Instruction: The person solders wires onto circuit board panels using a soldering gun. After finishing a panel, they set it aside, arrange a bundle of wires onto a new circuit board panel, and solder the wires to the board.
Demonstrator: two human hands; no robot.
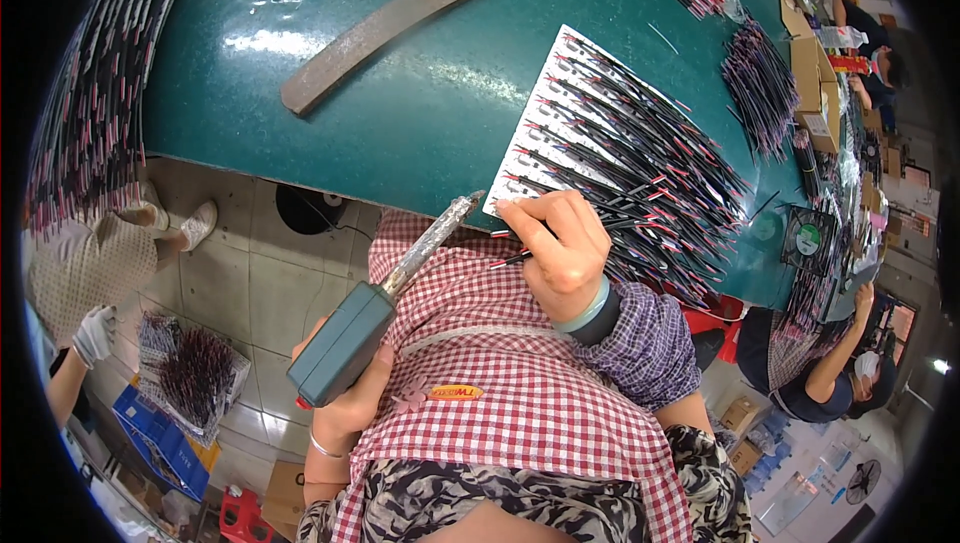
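In my left hand (pixel 362 393) is a soldering gun with a dark green body (pixel 345 343), its metal barrel (pixel 430 248) angled up and right. Its tip hovers close to the near corner of a white circuit board panel (pixel 525 148). At that corner my right hand (pixel 568 248) is closed, thumb and index finger pinched on a thin wire, mostly hidden by the fingers. Rows of black wires (pixel 640 158) with red and white ends lie across the panel and fan out to the right. A short black wire end (pixel 512 261) pokes out left of my right hand.
A flat brown bar (pixel 385 38) lies on the green table (pixel 420 103). Wire bundles hang over the left edge (pixel 100 113) and lie at the right (pixel 760 88). A blue crate (pixel 160 438) stands on the floor. A co-worker's gloved hand (pixel 95 335) is at far left; another person sits right.
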